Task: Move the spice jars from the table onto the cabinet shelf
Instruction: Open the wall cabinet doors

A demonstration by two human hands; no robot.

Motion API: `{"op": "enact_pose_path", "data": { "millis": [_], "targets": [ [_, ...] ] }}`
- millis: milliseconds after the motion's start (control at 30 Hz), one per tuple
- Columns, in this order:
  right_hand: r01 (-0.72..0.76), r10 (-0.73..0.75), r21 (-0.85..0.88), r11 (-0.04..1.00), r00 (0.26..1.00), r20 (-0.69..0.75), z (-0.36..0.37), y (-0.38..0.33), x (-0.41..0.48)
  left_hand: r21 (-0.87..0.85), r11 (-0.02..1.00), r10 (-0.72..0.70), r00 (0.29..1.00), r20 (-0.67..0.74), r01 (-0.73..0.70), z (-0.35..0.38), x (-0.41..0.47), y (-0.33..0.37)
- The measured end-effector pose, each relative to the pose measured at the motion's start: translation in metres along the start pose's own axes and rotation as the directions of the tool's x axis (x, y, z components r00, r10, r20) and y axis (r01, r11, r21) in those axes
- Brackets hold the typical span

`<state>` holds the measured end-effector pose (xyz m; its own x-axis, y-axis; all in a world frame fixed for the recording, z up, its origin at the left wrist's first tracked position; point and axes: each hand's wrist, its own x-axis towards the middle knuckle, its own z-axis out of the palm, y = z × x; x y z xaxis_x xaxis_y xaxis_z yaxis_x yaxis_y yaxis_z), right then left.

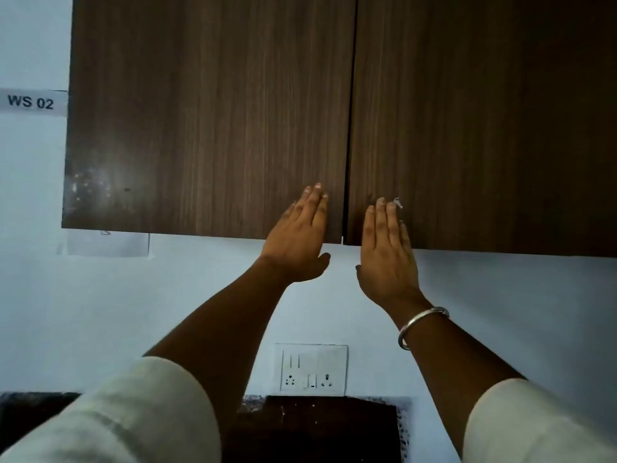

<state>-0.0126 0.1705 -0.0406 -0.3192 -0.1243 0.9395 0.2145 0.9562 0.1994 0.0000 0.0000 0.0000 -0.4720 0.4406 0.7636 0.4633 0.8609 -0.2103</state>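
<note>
A person in pale rolled sleeves reaches up with both hands flat against a closed wall cabinet, the left hand [298,233] on the left door [207,115] and the right hand [387,252] on the right door [484,121], either side of the centre seam. Both hands are spread and empty, fingers straight, gripping nothing; a metal bangle [421,325] circles the right wrist. The doors show no handles, so the likely hold is the bottom edge near the seam, at about 12 o'clock from the wall socket plate [312,369]; flat, stiff panels like these should swing freely once a fingertip hooks under. The spice jars cannot be seen anywhere; only a sliver of dark table [317,426] shows at 6 o'clock, so they presumably sit below the view. The shelf is hidden behind the shut doors. Jars of this kind are probably light, rigid and breakable, best taken around the body rather than by the lid. A "WS 02" label [31,101] hangs at 9 o'clock.
</note>
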Motion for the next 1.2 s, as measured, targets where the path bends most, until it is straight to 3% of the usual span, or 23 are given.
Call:
{"op": "enact_pose_path", "data": {
  "millis": [267,400,667,900,1000,1100,1200],
  "targets": [
    [0.019,-0.027,-0.096,0.995,0.997,-0.076,0.026,0.008,0.017,0.045,0.999,-0.026,1.000,-0.009,0.027,0.024,0.034,0.021],
    [0.037,-0.047,-0.097,0.995,0.994,-0.102,0.035,0.005,0.026,-0.037,0.997,-0.074,0.996,-0.041,0.073,0.034,0.039,0.031],
    [0.062,-0.066,-0.108,0.992,0.997,-0.036,0.037,0.006,0.031,-0.105,0.991,-0.088,0.996,-0.028,0.084,0.034,0.042,0.036],
    [0.084,-0.088,-0.045,0.995,0.993,-0.083,0.013,0.016,0.021,-0.400,0.915,0.044,0.998,-0.037,-0.055,0.013,0.025,0.050],
    [0.088,-0.090,-0.022,0.996,0.990,-0.110,-0.005,0.025,0.013,-0.500,0.866,-0.026,0.995,-0.094,-0.025,-0.004,0.019,0.071],
    [0.086,-0.080,0.041,0.995,0.987,-0.140,-0.028,0.036,0.005,-0.573,0.815,-0.186,0.975,-0.120,0.085,-0.026,0.016,0.096],
    [0.106,-0.088,0.107,0.989,0.983,-0.161,-0.055,0.050,-0.005,-0.718,0.674,-0.335,0.938,-0.087,0.174,-0.052,0.012,0.121]
  ]
}}
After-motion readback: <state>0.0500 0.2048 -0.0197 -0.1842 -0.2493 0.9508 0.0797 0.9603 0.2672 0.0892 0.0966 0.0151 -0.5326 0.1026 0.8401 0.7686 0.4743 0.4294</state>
